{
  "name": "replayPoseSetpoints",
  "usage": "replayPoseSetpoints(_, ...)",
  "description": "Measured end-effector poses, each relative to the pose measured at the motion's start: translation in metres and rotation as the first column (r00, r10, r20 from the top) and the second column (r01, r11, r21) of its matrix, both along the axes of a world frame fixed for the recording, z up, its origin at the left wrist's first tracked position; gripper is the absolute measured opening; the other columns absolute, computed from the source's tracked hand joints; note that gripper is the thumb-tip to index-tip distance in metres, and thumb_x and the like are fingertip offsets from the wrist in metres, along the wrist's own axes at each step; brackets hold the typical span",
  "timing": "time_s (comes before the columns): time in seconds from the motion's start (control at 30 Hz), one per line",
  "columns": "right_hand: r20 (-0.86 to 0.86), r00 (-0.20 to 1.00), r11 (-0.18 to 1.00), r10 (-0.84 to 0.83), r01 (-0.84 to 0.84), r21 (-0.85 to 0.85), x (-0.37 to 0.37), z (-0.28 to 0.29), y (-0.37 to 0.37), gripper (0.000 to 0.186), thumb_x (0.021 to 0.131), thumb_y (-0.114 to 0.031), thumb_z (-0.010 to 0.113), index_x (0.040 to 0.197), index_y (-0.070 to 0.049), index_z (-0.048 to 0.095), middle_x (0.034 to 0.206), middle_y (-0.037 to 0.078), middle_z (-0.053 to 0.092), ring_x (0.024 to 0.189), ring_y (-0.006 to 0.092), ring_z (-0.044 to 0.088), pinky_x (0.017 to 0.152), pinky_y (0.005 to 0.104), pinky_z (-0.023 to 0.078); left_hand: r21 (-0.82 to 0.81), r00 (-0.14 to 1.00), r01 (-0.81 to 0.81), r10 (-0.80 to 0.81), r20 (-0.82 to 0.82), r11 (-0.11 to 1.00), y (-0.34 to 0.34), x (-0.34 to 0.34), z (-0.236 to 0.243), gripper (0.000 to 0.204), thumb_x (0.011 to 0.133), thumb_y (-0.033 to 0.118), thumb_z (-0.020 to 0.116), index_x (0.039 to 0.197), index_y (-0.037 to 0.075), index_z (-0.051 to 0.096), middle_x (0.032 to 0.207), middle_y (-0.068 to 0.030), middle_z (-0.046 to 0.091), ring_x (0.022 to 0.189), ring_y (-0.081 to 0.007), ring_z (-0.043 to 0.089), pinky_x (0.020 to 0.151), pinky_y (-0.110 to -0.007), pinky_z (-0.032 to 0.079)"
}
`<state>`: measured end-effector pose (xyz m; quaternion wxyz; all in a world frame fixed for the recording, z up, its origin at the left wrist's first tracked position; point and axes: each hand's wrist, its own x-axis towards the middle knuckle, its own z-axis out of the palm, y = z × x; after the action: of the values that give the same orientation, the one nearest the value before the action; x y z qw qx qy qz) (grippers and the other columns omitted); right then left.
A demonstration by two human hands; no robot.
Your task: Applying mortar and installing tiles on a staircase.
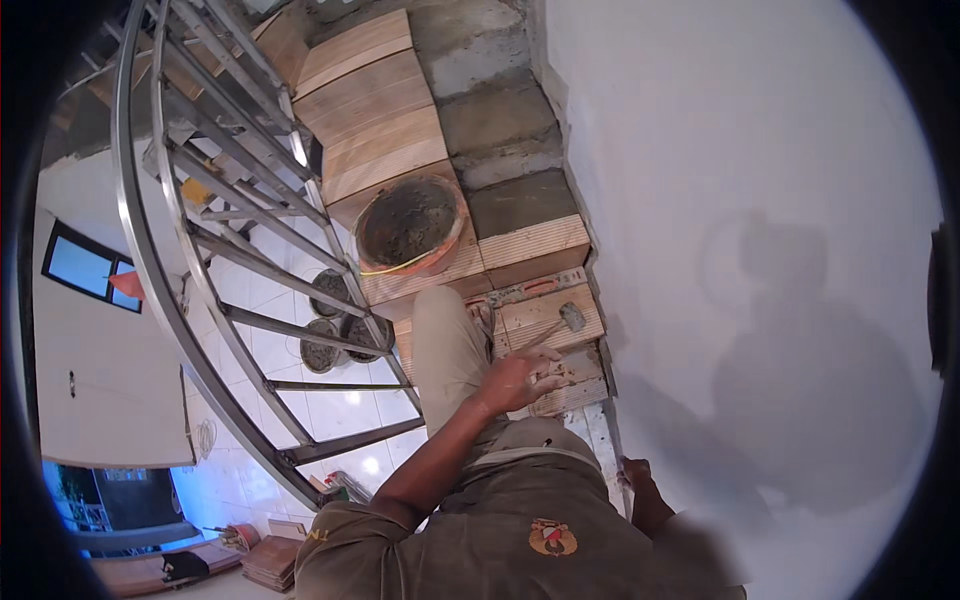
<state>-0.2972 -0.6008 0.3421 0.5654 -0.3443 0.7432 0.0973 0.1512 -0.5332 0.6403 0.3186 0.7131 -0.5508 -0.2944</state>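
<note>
My left hand (520, 380) is over the steps beside my bent knee, its dusty fingers curled in. What they hold, if anything, is hidden. Just beyond them, a tool with a thin handle and a grey, mortar-smeared head (572, 316) lies across a ribbed wood-look stair tile (540, 315). Its handle points back toward my left hand; I cannot tell whether they touch. Down by the white wall, my right hand (635, 470) shows only in part, with its fingers mostly hidden. An orange bucket (440, 262) of grey mortar stands on a tiled step ahead.
Wood-look tiles (370, 95) cover the left side of the upper steps; bare cement (495, 120) shows on the right. A metal railing (200, 290) curves along the left. Below it are several mortar buckets (320, 345) and stacked tiles (270, 562). The white wall (700, 120) borders the right.
</note>
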Motion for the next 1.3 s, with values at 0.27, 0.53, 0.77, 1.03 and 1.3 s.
replayPoseSetpoints(0.27, -0.348, 0.748, 0.566, 0.565, -0.658, -0.496, -0.049, -0.075, 0.015, 0.052, 0.108, -0.056, 0.045, 0.100, -0.013, 0.074, 0.062, 0.014, 0.066, 0.068, 0.0298, 0.070, 0.066, 0.0523, 0.055, 0.048, 0.978, 0.208, -0.207, -0.029, 0.977, -0.001, -0.051, -0.063, 0.072, 0.087, 0.023, 0.081, 0.151, 0.007, 0.051, 0.153, -0.0214, 0.053, 0.138, -0.0408, 0.054, 0.117, -0.046, 0.042)
replayPoseSetpoints(0.53, -0.224, 0.691, 0.489, 0.688, -0.669, -0.560, -0.027, -0.043, 0.037, 0.054, 0.101, -0.059, 0.056, 0.094, -0.008, 0.073, 0.080, 0.013, 0.072, 0.062, 0.0237, 0.069, 0.068, 0.0435, 0.059, 0.235, 0.967, 0.240, -0.252, 0.022, 0.942, -0.012, -0.067, -0.039, 0.064, 0.089, 0.027, 0.080, 0.144, 0.005, 0.058, 0.153, -0.0223, 0.053, 0.138, -0.0403, 0.054, 0.115, -0.047, 0.044)
replayPoseSetpoints(0.77, -0.080, 0.996, 0.988, 0.033, -0.020, 0.155, -0.078, -0.027, 0.107, 0.044, 0.101, -0.045, 0.066, 0.091, -0.002, 0.071, 0.066, 0.012, 0.067, 0.051, 0.0257, 0.064, 0.051, 0.0413, 0.053, 0.243, 0.985, 0.151, -0.166, 0.039, 0.958, 0.031, -0.059, -0.027, 0.031, 0.096, 0.033, 0.073, 0.095, 0.003, 0.068, 0.148, -0.0115, 0.059, 0.127, -0.0377, 0.062, 0.103, -0.048, 0.051)
replayPoseSetpoints(1.03, 0.079, 0.997, 0.998, 0.019, -0.024, 0.052, -0.038, -0.002, 0.020, 0.044, 0.097, -0.041, 0.072, 0.118, -0.003, 0.067, 0.082, 0.012, 0.070, 0.059, 0.0239, 0.066, 0.050, 0.0386, 0.054, 0.227, 0.989, 0.056, -0.085, 0.119, 0.972, 0.053, -0.092, -0.028, 0.038, 0.097, 0.032, 0.071, 0.127, 0.008, 0.067, 0.139, -0.0178, 0.065, 0.124, -0.0397, 0.063, 0.103, -0.048, 0.052)
replayPoseSetpoints(1.3, 0.302, 0.950, 0.995, 0.072, -0.046, -0.093, 0.065, -0.005, -0.049, 0.039, 0.096, -0.043, 0.073, 0.112, -0.007, 0.068, 0.080, 0.008, 0.069, 0.055, 0.0192, 0.064, 0.045, 0.0339, 0.049, 0.304, 0.973, 0.211, -0.230, 0.027, 0.929, 0.052, -0.098, -0.022, 0.051, 0.098, 0.040, 0.066, 0.137, 0.008, 0.061, 0.137, -0.0178, 0.065, 0.126, -0.0403, 0.061, 0.106, -0.051, 0.050)
